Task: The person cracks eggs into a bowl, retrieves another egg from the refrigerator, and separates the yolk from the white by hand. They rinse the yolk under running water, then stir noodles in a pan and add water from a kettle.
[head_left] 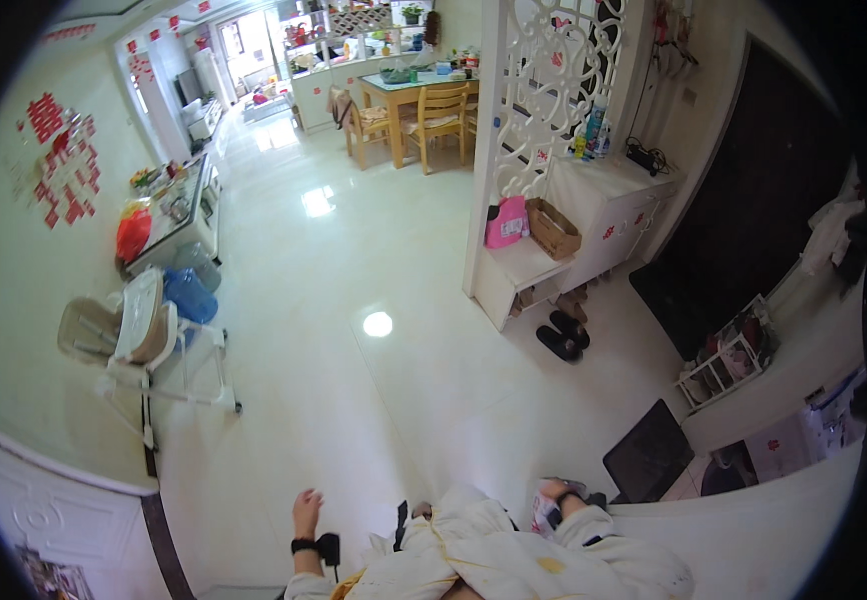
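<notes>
My left hand (pixel 306 512) hangs out in front of my body at the lower middle, fingers loosely extended, with nothing visible in it. A black band with a small black device (pixel 329 549) is on that wrist. To the right, my right hand (pixel 557 489) is closed at the side of my body, against a white-and-red thing that looks like a package (pixel 542 512). Its kind is hard to make out, and my fingers are partly hidden. A second black band circles that wrist. My pale, loose top (pixel 514 565) with yellow marks fills the bottom edge.
A high chair (pixel 144 320) and blue water bottles (pixel 191 295) stand left. At right are a white cabinet (pixel 609 205), a shoe bench (pixel 514 268), black slippers (pixel 563 337), a dark mat (pixel 649 450) and a white rack (pixel 729 360). A dining table (pixel 419 88) stands far ahead.
</notes>
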Tool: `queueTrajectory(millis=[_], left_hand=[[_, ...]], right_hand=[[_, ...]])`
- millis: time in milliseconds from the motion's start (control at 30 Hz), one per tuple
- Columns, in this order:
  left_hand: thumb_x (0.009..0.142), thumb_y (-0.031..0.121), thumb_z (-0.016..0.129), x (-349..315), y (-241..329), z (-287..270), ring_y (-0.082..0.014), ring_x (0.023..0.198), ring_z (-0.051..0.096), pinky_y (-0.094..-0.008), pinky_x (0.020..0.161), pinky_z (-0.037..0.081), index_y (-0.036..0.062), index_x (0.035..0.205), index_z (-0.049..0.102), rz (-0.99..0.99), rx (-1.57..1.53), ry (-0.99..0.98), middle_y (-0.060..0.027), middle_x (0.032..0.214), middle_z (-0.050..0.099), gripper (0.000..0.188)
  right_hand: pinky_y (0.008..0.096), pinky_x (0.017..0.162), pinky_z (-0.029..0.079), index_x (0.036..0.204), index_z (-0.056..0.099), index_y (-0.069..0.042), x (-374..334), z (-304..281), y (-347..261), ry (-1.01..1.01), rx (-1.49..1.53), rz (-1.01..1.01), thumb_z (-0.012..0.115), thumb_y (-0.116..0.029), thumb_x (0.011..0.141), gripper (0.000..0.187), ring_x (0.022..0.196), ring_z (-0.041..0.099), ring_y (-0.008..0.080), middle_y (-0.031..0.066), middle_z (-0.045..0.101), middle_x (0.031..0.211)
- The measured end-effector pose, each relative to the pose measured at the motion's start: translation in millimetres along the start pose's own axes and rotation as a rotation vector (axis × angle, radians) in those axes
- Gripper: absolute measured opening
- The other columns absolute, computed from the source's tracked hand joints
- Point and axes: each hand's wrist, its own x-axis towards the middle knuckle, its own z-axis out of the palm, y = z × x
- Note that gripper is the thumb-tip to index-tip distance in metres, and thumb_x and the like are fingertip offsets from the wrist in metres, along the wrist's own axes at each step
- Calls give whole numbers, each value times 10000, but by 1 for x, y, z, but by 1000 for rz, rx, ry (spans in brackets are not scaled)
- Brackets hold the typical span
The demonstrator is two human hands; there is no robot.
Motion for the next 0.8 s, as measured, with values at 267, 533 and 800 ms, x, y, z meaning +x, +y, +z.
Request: queueTrajectory(millis=[267, 533, 800], left_hand=[[878, 231, 582, 286, 299, 242, -184, 849, 653, -297, 773, 506, -23, 1076, 636, 416, 255, -414, -134, 925, 688, 327], [878, 203, 589, 461, 365, 263, -177, 794, 651, -277, 712, 528, -62, 1040, 629, 105, 134, -277, -141, 911, 679, 313], [878, 295, 548, 668, 443, 275, -161, 778, 651, -296, 647, 463, 64, 1049, 628, -294, 288, -118, -61, 927, 691, 298]], right_hand=[[492, 789, 482, 932, 666, -67, 88, -45, 78, -405, 217, 408, 451, -271, 850, 307, 905, 617, 388, 169, 658, 983], [504, 768, 487, 925, 662, -66, 471, -428, 17, 102, 128, 104, 446, -273, 847, 309, 896, 621, 394, 174, 654, 988], [400, 799, 497, 955, 676, -100, 779, -926, -110, 776, 817, -72, 545, -328, 802, 305, 892, 636, 324, 133, 681, 918]])
